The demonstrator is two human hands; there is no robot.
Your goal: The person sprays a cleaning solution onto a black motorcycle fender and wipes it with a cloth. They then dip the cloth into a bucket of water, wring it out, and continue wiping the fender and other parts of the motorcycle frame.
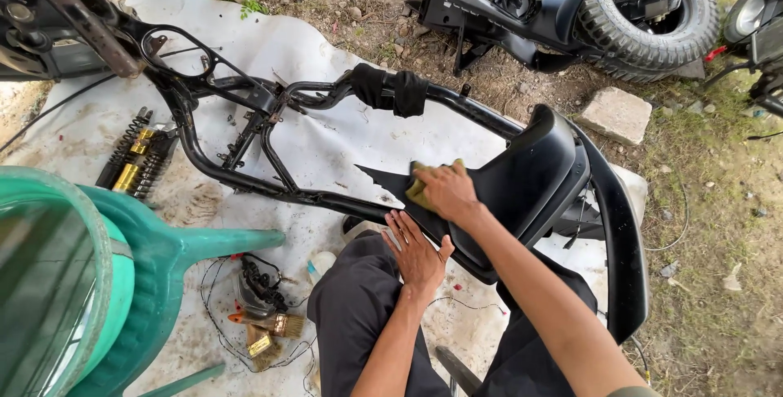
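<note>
Right hand: I am seeing the right hand point(447, 191) pressing a yellow-green cloth point(419, 187) onto the black plastic fender panel point(522, 177), fingers curled together over the cloth and pinning it to the panel's upper face.
Left hand: the left hand point(416, 250) is lying flat against the panel's lower edge, fingers spread and straight (nothing gripped that I can make out).
Panel: it is resting across the person's lap, over dark trousers point(355, 303), with its pointed tip reaching toward the black scooter frame point(245, 132).
Frame: it is lying on a stained white sheet point(326, 148) spread over dirt, a dark rag wrapped round its upper tube.
Left of the frame: two shock absorbers point(134, 161) with black springs and gold bodies are lying side by side on the sheet.
Near the knees: brass wire brushes point(273, 332) are sitting among loose black wires.
Foreground left: a teal plastic chair point(147, 266) is filling the corner.
Far side: a tyre point(652, 10) is lying on the ground, with a stone block point(617, 113) just below it.
</note>
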